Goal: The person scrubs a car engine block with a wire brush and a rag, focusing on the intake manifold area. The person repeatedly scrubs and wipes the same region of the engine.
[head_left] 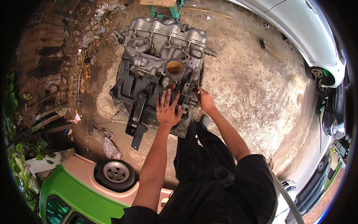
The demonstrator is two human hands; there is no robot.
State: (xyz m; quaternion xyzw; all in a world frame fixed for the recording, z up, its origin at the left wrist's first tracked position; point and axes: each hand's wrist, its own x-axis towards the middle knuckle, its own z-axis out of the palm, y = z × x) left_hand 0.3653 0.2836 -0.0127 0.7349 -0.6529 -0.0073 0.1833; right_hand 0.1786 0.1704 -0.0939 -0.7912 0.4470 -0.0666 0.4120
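An engine (169,31) with a silvery ribbed valve cover stands in front of me, its lower part dark. My left hand (169,108) lies flat on its near side with the fingers spread, just below the round throttle opening (174,68) of the intake manifold (143,61). At the right side of the block, my right hand (205,100) has its fingers curled and pressed against a small fitting. What those fingertips grip is hidden. Left of my left hand, a long black metal bracket (138,112) juts out toward me from the engine.
A stool with green legs (158,3) is beyond the engine. Silver car (294,26) at far right; green and pink car (89,194) at lower left, beside a crumpled sack (111,145). Litter and old boards (41,63) cover the left ground. A wood piece (272,50) lies right.
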